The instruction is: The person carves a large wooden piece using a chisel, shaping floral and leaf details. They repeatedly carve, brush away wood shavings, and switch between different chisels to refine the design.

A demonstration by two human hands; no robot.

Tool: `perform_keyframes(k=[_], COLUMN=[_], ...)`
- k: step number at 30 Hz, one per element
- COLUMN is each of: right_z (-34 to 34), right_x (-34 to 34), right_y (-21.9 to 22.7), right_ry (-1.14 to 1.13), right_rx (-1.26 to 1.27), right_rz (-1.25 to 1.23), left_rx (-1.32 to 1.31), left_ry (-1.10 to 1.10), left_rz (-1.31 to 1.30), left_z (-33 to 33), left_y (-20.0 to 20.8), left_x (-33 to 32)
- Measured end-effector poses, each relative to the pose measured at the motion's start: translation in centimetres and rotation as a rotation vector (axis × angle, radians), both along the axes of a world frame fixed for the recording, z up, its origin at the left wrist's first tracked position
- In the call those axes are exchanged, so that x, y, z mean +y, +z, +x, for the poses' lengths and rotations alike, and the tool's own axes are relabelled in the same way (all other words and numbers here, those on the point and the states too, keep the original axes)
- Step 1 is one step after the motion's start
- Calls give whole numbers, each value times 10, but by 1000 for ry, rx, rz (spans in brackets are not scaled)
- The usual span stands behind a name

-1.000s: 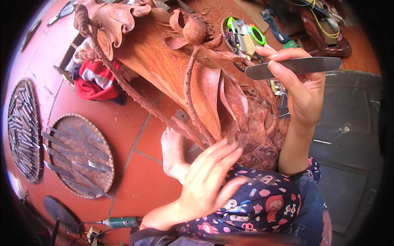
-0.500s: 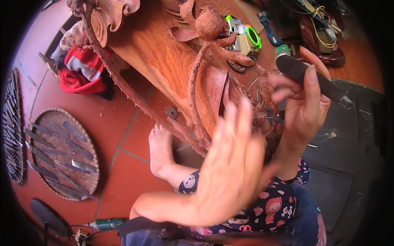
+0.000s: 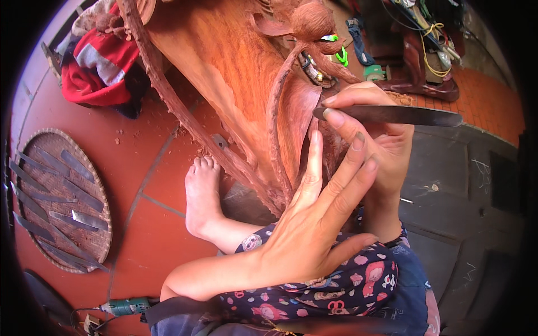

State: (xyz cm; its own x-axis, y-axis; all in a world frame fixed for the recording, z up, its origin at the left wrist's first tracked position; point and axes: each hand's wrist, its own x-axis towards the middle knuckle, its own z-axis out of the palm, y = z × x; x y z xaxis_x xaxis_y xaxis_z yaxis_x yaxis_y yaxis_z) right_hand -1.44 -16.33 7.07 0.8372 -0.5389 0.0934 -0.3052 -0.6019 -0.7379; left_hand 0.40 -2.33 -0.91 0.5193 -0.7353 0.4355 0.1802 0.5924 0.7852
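Note:
My right hand point(image 3: 389, 148) pinches a flat dark carving chisel point(image 3: 414, 115) between thumb and fingers. The blade lies nearly level, its rounded end pointing right and its other end near my thumb. Below and left of it, my left hand point(image 3: 305, 227) is open, fingers spread, back of the hand up. Its index finger stretches toward the reddish wood carving point(image 3: 235, 61), in front of a carved leaf; whether it touches the wood I cannot tell. A carved flower bud point(image 3: 312, 21) on a curved stem rises from the carving. My hands hide part of its lower right side.
A round woven tray point(image 3: 106, 227) with several flat chisels lies on the red tiles at left. A green power tool point(image 3: 126, 306) with a cord sits lower left. Red cloth point(image 3: 103, 84) is bundled at upper left. Dark panels point(image 3: 437, 210) cover the right side.
My right hand has brought the chisel lower and left, turning it more level. My left hand has slowed and spread its fingers. The whole view has shifted, with the tray now further left.

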Motion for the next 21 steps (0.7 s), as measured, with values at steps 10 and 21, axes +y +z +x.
perform_keyframes(k=[10, 21], right_z=[3, 12], right_x=[-6, -8], right_y=[-16, -12], right_ry=[86, 13], right_rx=[30, 89], right_rz=[-100, -81], left_rx=[66, 147], left_ry=[116, 128], left_rz=[-62, -17], left_z=[-5, -4], left_y=[-8, 2], left_x=[-16, -24])
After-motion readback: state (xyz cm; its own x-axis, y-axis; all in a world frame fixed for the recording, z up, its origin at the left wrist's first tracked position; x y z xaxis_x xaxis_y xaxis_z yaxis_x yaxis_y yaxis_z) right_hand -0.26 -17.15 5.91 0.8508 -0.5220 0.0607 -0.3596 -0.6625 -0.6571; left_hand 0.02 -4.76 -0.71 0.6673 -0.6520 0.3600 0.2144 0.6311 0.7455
